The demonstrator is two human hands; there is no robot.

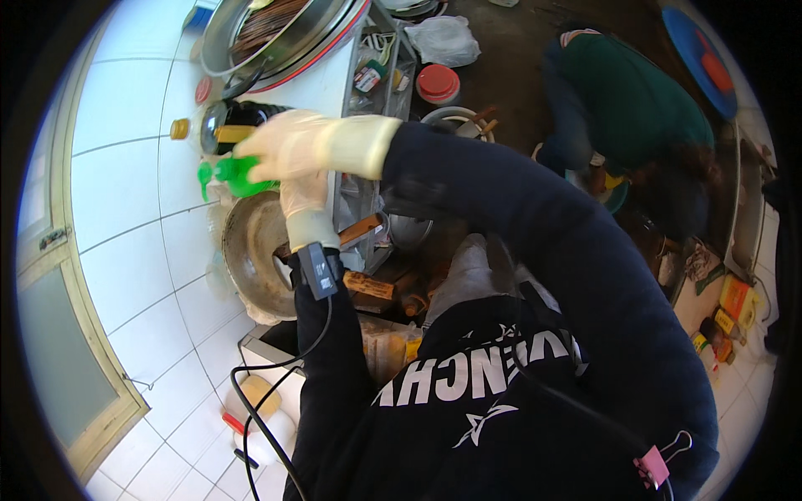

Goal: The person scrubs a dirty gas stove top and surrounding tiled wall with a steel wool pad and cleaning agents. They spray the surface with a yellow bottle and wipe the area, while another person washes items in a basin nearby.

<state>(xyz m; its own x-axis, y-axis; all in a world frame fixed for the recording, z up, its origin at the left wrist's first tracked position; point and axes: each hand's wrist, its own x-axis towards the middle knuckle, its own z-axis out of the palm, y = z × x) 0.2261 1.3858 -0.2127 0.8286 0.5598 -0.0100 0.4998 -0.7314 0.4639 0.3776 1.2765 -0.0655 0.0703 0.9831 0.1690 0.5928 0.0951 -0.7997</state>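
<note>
Pale translucent gloves cover both hands. My right hand reaches across from the right, blurred, with its fingers over a green pump bottle. Whether it grips the bottle is not clear. Just below it is my left hand, its fingers largely hidden behind the right one. A large bottle of dark liquid with a yellow cap stands beyond my right fingers. Beside my left wrist sits a worn, wide metal wok, partly covered by my forearm. A wooden handle sticks out to the right of that wrist.
Metal basins holding brown sticks stand on the counter. Jars fill a shelf below. A red-lidded tub is on the floor. At right a person in green bends over a basin. A black cable trails from my left wrist.
</note>
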